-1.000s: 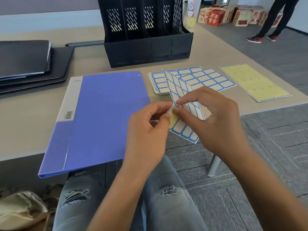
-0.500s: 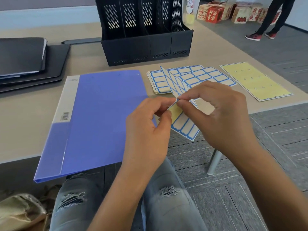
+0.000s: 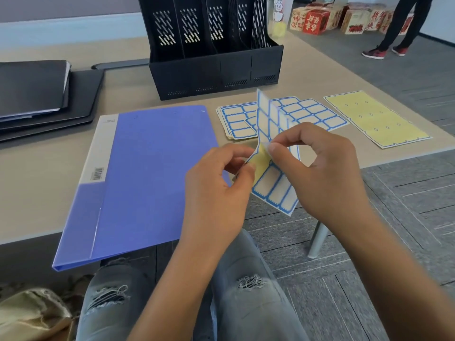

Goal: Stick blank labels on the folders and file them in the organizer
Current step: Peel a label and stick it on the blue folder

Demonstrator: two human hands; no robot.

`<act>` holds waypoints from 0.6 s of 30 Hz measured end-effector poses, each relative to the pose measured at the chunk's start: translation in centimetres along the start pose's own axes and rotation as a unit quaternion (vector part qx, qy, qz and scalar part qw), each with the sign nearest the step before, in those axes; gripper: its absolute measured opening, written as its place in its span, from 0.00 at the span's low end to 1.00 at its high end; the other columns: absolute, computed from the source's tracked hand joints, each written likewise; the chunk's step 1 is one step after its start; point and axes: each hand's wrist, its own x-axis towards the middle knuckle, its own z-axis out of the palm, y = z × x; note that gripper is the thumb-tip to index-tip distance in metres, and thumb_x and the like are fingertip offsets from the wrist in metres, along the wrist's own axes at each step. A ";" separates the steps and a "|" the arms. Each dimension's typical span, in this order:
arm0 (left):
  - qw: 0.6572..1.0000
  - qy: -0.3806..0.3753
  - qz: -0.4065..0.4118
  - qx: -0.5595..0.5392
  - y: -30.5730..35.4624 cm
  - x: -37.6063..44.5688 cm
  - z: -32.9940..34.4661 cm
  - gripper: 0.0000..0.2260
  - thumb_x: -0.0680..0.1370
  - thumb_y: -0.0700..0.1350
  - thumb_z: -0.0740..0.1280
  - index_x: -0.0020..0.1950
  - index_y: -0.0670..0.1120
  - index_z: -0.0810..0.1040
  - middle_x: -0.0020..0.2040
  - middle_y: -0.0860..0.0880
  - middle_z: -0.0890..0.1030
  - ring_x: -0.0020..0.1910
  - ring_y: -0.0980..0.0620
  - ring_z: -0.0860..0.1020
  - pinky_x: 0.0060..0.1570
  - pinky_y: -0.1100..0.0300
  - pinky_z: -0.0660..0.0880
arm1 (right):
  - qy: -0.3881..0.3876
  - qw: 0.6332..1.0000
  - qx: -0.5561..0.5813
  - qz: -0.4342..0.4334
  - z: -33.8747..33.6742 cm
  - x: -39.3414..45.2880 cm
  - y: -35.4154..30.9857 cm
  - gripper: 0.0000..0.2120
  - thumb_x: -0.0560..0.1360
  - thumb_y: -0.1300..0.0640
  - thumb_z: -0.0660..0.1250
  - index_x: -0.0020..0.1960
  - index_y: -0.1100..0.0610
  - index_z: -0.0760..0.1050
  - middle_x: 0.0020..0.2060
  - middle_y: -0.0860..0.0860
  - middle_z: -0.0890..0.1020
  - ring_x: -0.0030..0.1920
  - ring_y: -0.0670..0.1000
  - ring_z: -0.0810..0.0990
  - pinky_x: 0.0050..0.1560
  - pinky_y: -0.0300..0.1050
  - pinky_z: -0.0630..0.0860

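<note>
A blue folder (image 3: 152, 173) lies flat on the table, its near corner hanging over the edge. In front of it I hold a label sheet (image 3: 275, 188) with blue-bordered blank labels. My left hand (image 3: 216, 190) pinches the sheet's bent edge where yellow backing shows. My right hand (image 3: 320, 173) pinches one label's corner between thumb and forefinger, partly lifted off the sheet. The black organizer (image 3: 214, 70) stands upright at the back of the table, its slots showing nothing inside.
More label sheets (image 3: 236, 121) lie stacked right of the folder, beside a used yellow backing sheet (image 3: 376, 119). Black folders (image 3: 37, 94) are piled at the left. The table edge runs just under my hands. A person's legs (image 3: 398, 28) stand far right.
The label's corner has come further off the sheet between my right fingers, and the sheet bends more. Both hands stay close together over the table edge.
</note>
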 end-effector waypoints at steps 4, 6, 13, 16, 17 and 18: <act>1.000 0.006 -0.008 0.000 0.5 0.7 0.7 0.04 0.77 0.44 0.73 0.49 0.53 0.83 0.40 0.57 0.84 0.42 0.58 0.80 0.40 0.75 0.68 | 0.002 1.000 0.017 0.020 0.3 -0.1 0.1 0.04 0.80 0.57 0.73 0.46 0.51 0.82 0.42 0.41 0.85 0.50 0.40 0.83 0.49 0.28 0.71; 1.000 0.011 -0.005 0.013 0.7 1.3 1.0 0.04 0.77 0.43 0.73 0.49 0.53 0.83 0.39 0.57 0.84 0.41 0.58 0.80 0.39 0.75 0.68 | 0.014 0.999 0.021 0.024 0.0 0.1 0.3 0.05 0.80 0.57 0.73 0.46 0.51 0.82 0.41 0.41 0.85 0.49 0.41 0.83 0.49 0.29 0.72; 0.996 -0.006 0.011 0.092 2.0 4.5 2.5 0.05 0.77 0.44 0.72 0.50 0.54 0.83 0.39 0.59 0.82 0.41 0.60 0.79 0.42 0.68 0.73 | 0.074 0.992 0.063 0.075 -2.1 1.8 1.1 0.06 0.79 0.58 0.72 0.44 0.52 0.82 0.38 0.38 0.85 0.42 0.37 0.82 0.49 0.30 0.74; 0.992 -0.008 0.031 0.125 2.6 6.3 3.5 0.06 0.77 0.43 0.71 0.51 0.53 0.83 0.42 0.59 0.82 0.46 0.56 0.81 0.52 0.54 0.78 | 0.100 0.986 0.089 0.099 -3.2 2.6 1.8 0.07 0.79 0.60 0.72 0.43 0.53 0.82 0.32 0.35 0.82 0.37 0.36 0.79 0.43 0.27 0.70; 0.990 -0.013 0.035 0.138 2.7 6.9 3.9 0.07 0.77 0.43 0.70 0.52 0.53 0.83 0.42 0.59 0.81 0.48 0.55 0.81 0.53 0.52 0.78 | 0.106 0.984 0.097 0.107 -3.6 2.9 2.0 0.07 0.80 0.60 0.72 0.43 0.53 0.82 0.32 0.35 0.81 0.35 0.36 0.78 0.42 0.27 0.70; 0.988 -0.020 0.037 0.151 2.9 7.5 4.3 0.07 0.77 0.43 0.70 0.52 0.53 0.83 0.43 0.59 0.81 0.49 0.54 0.81 0.53 0.51 0.78 | 0.112 0.982 0.102 0.115 -3.9 3.1 2.3 0.07 0.80 0.60 0.72 0.43 0.53 0.82 0.32 0.35 0.81 0.35 0.37 0.78 0.42 0.28 0.70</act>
